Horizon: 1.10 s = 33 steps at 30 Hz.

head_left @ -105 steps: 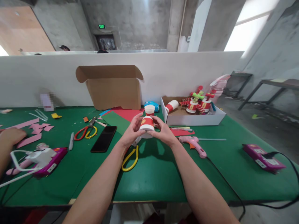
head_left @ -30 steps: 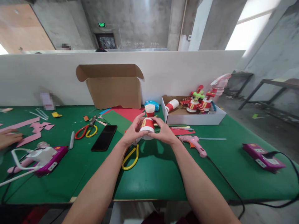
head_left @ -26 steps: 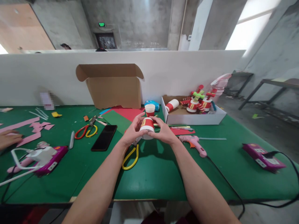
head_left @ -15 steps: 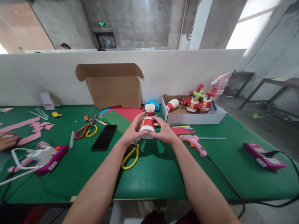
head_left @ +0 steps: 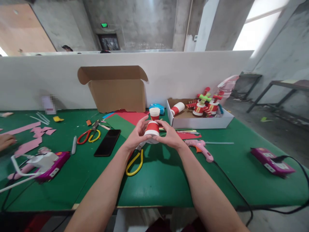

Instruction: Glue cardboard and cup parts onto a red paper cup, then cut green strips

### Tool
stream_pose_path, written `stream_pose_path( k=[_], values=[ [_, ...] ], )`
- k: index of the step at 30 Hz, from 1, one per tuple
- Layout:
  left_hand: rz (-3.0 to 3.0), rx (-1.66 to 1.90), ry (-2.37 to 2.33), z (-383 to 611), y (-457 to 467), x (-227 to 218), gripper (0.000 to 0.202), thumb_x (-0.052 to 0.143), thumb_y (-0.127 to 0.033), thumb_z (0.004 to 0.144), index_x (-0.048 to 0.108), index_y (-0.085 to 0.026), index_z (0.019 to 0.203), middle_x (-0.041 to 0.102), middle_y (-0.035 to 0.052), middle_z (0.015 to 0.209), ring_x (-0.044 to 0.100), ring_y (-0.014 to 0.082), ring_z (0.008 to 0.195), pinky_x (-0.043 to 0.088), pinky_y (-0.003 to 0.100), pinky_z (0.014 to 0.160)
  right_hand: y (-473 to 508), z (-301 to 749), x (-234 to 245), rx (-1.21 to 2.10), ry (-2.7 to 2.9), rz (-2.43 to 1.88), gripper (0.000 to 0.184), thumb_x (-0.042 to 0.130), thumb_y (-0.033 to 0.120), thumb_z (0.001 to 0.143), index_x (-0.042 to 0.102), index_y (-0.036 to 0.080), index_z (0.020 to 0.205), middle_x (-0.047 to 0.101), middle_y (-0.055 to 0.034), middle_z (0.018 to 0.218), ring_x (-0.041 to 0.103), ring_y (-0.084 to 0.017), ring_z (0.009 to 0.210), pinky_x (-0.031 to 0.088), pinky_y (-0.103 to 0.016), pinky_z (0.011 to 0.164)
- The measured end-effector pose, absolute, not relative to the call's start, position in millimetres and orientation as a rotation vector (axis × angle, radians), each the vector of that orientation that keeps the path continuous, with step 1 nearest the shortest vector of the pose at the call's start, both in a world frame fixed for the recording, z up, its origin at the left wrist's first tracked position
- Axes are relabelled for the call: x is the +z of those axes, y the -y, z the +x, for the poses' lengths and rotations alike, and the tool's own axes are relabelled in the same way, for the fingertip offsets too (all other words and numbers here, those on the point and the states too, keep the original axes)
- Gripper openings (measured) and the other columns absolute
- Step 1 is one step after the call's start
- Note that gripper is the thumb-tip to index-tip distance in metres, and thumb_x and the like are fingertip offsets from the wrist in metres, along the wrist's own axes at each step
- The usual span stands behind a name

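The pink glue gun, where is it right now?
In the head view, the pink glue gun lies on the green table, to the right of the held red-and-white cup and in front of the white box.

left hand (head_left: pixel 137 136) opposite right hand (head_left: pixel 169 136)

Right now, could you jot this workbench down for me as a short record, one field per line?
Left hand: holds one side of a red-and-white cup
Right hand: holds the cup's other side
Just beyond: a second cup
White box: one cup on its side, plus decorated cups
Right side: pink glue gun
Left side: black phone, scissors
Far left: another person's hand near pink paper
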<state>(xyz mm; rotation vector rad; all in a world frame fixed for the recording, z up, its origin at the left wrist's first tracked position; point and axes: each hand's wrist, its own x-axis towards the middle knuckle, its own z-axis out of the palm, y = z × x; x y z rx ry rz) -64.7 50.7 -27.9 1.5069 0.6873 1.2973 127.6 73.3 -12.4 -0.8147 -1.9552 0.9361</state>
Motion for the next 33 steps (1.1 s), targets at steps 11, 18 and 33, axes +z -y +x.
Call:
stream_pose_path(
  k=[11, 18, 33],
  values=[
    [1.399, 1.345, -0.722, -63.7, -49.7, -26.4, 0.086, 0.080, -0.041, 0.070, 0.036, -0.027, 0.143, 0.047, 0.0122, 0.142, 0.050, 0.0315, 0.128, 0.042, 0.044, 0.105, -74.5, 126.7, -12.8, 0.991, 1.921, -0.821, 0.075, 0.075, 0.038, 0.070, 0.047, 0.025, 0.138, 0.049, -0.0100, 0.142, 0.051, -0.027, 0.127, 0.040, -0.046, 0.108],
    [1.458, 1.303, -0.707, -62.8, -49.0, -26.0, 0.091, 0.081, -0.036, 0.068, 0.033, -0.027, 0.145, 0.046, 0.0132, 0.144, 0.047, 0.0320, 0.132, 0.038, 0.046, 0.110, -72.5, 126.7, -11.6, 0.912, 1.977, -0.820, 0.071, 0.075, 0.030, 0.069, 0.051, 0.020, 0.134, 0.053, -0.0116, 0.136, 0.051, -0.028, 0.126, 0.040, -0.045, 0.108],
    [1.483, 1.270, -0.699, -65.0, -50.6, -27.6, 0.092, 0.080, -0.041, 0.069, 0.031, -0.026, 0.146, 0.044, 0.0140, 0.146, 0.046, 0.0329, 0.133, 0.039, 0.046, 0.109, -72.8, 126.9, -11.5, 0.918, 1.964, -0.808, 0.069, 0.075, 0.034, 0.070, 0.051, 0.022, 0.133, 0.054, -0.0113, 0.136, 0.052, -0.028, 0.125, 0.041, -0.046, 0.107]
  ],
)
